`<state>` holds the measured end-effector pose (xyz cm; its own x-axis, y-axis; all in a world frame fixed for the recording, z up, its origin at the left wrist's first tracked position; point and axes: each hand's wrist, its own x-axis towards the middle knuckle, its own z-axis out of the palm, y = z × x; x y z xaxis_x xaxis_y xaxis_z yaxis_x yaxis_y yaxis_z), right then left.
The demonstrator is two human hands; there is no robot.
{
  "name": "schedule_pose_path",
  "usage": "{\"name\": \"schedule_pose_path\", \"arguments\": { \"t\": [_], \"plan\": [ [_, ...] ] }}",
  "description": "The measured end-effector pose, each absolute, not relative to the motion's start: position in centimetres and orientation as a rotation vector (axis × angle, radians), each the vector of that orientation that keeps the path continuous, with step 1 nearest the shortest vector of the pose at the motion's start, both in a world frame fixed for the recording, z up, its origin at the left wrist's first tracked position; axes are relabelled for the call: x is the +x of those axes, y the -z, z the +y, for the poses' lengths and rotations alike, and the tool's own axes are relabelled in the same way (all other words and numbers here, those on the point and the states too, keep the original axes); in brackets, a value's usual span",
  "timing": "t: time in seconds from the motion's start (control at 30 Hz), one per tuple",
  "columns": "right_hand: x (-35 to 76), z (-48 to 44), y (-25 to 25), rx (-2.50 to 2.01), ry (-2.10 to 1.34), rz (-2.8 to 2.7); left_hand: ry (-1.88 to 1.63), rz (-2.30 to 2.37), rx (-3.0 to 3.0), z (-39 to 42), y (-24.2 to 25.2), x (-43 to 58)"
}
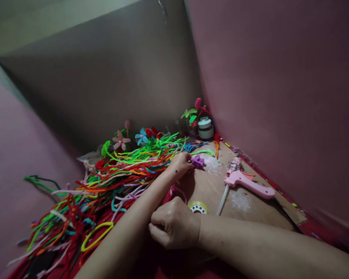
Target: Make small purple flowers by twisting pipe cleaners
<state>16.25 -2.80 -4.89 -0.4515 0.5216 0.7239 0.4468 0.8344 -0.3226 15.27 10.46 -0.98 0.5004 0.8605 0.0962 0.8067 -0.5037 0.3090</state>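
Note:
My left hand [181,165] reaches forward over the board, its fingers closed at a small purple pipe-cleaner piece [198,162]. Nearer to me, my right hand [174,223] is curled into a fist beside my left forearm; whatever it may hold is hidden. A big heap of coloured pipe cleaners [145,166] spreads to the left of my left hand. On the right of the board [212,186] lies a pink glue gun [250,185] with a clear glue stick in its back end. A yellow tape roll [198,207] is partly hidden behind my right wrist.
Pipe-cleaner flowers [121,140] stand behind the heap. A white-lidded jar [205,128] is in the back corner, near a pink and green flower [198,104]. Walls rise behind and at both sides. Orange and blue pieces lie at the board's back edge.

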Motion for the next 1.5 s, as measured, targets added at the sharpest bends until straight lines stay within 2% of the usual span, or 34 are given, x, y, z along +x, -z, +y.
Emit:
{"name": "schedule_pose_path", "arguments": {
  "t": [0.13, 0.33, 0.57, 0.67, 0.9, 1.2, 1.3, 1.5],
  "plan": [
    [16.4, -3.2, 5.0, -0.638, -0.163, -2.108, -0.467, 1.453, 2.628, 8.5, 0.9, 15.0],
    [17.1, -3.8, 4.4, -0.617, -0.363, -2.026, -0.891, 1.166, 2.720, 5.4, -1.5, 12.3],
    [17.7, -3.0, 4.0, -0.789, -0.643, -1.776, -1.080, 1.493, 2.303, 4.7, -5.9, 3.1],
    [17.7, -3.2, 4.0, -0.803, -0.619, -1.811, -0.952, 1.619, 2.210, 4.4, -5.9, -0.7],
    [17.0, -4.9, 4.1, -0.622, -0.305, -2.127, -0.623, 1.668, 2.205, 4.1, -2.8, -5.6],
    [16.0, -5.3, 3.9, -0.634, 0.021, -2.248, -0.234, 1.778, 2.596, 3.9, 1.8, -5.3],
    [14.7, -5.8, 3.3, -0.540, 0.143, -2.324, -0.120, 1.821, 2.677, 3.5, 2.0, -5.2],
    [11.8, -6.0, 2.8, -0.345, 0.143, -2.385, -0.078, 1.883, 2.658, 3.6, 1.7, -6.2]
  ]
}}
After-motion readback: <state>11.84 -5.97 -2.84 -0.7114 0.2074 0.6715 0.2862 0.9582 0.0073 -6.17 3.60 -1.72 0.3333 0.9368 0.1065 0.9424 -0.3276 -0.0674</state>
